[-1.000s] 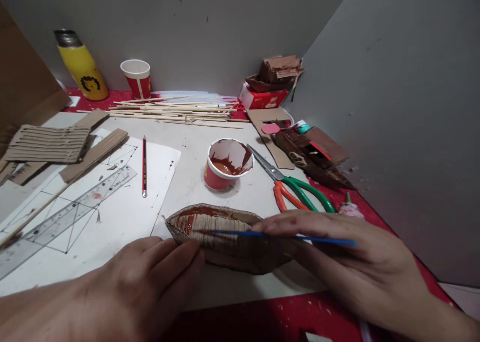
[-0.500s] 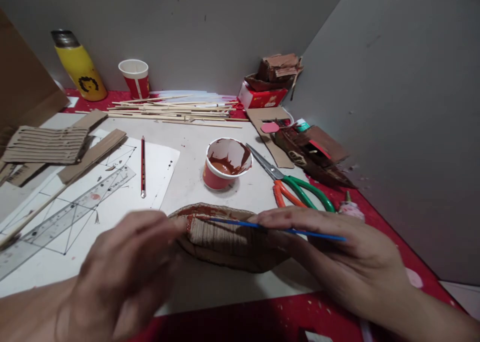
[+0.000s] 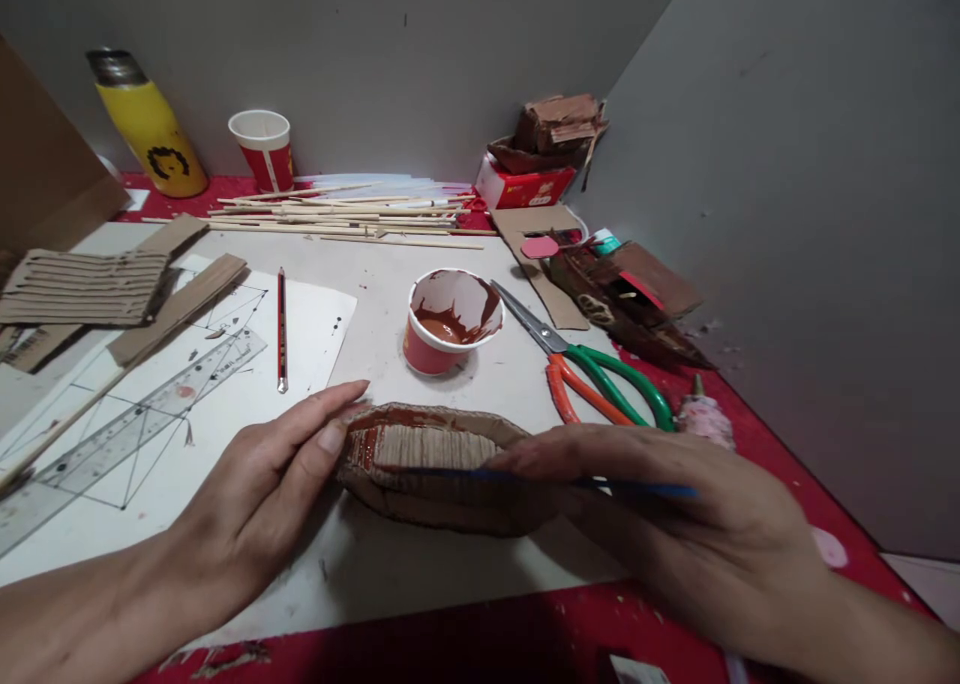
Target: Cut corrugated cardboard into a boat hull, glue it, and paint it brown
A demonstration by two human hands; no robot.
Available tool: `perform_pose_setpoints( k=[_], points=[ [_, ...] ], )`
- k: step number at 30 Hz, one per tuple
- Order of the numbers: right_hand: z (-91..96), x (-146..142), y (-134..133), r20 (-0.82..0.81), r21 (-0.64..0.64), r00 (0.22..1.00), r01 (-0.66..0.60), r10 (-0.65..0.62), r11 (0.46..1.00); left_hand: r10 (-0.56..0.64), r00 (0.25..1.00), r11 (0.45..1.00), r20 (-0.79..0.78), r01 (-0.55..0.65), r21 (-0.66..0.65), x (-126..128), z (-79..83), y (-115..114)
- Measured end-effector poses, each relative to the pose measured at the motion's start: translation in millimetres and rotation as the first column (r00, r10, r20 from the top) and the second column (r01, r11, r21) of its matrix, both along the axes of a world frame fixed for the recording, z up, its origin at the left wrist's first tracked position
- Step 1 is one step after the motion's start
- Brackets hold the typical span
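A boat-shaped cardboard hull (image 3: 435, 464), ribbed inside and partly painted brown-red at its left end, lies on the white sheet near the table's front. My left hand (image 3: 262, 489) rests flat beside its left tip, fingers stretched out and touching the hull's end. My right hand (image 3: 675, 509) grips a thin blue paintbrush (image 3: 525, 477), whose tip reaches over the hull's inside; the same hand's fingers lie against the hull's right end. A red paper cup (image 3: 446, 321) with brown paint stands just behind the hull.
Green-and-orange scissors (image 3: 592, 374) lie right of the cup. A pencil (image 3: 281, 329) and clear ruler (image 3: 135, 429) lie on a drawing at left. Cardboard strips (image 3: 82, 286), wooden sticks (image 3: 345, 214), a yellow bottle (image 3: 146, 124), another cup (image 3: 262, 147) and brown scraps (image 3: 622, 299) fill the back. Grey walls close the right side.
My left hand lifted off the hull's near side, swung up, and now lies flat at the hull's left tip. The right hand with the brush stayed over the hull, shifting slightly.
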State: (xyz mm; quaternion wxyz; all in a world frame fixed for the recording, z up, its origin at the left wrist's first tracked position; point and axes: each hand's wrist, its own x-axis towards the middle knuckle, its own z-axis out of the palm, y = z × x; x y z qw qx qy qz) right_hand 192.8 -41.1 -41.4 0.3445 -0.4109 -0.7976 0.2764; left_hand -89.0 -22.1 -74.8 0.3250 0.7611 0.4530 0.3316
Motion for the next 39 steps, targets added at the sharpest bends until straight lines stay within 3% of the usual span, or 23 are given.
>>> perform_pose_setpoints(
  k=[8,12,17,23,31,36,39],
  points=[
    [-1.8,-2.7,1.8,-0.088,0.035,0.996,0.025,-0.022,0.999,0.008,1.0,1.0,0.008,-0.008,0.029,2.1,-1.4,0.5],
    [0.9,-1.4,-0.7,-0.008,0.016,1.0,-0.03,0.03,0.999,0.006,1.0,1.0,0.003,-0.006,0.005,0.8,-3.3,0.1],
    [-0.7,-1.7,1.8,-0.011,0.041,1.0,-0.005,0.005,0.999,-0.002,1.0,1.0,0.021,0.002,-0.028,1.5,-2.7,0.6],
    [-6.2,0.7,2.1,0.0,0.028,0.999,-0.037,0.037,0.999,0.034,0.999,0.983,0.001,-0.033,-0.183,1.5,-1.3,-1.9],
    [-5.8,-0.6,3.8,-0.035,0.082,0.999,-0.005,0.008,0.997,0.035,0.999,0.979,0.021,-0.03,-0.2,2.1,-1.0,-1.5],
    [-3.7,-0.4,3.0,-0.005,0.034,0.997,-0.073,0.073,0.997,0.038,0.999,0.979,0.021,-0.033,-0.199,1.9,-1.2,-1.7],
    [-2.9,-1.0,2.2,-0.005,0.049,0.999,-0.041,0.042,0.998,0.044,0.999,0.979,0.021,-0.039,-0.202,1.3,-1.8,-1.4]
  ],
)
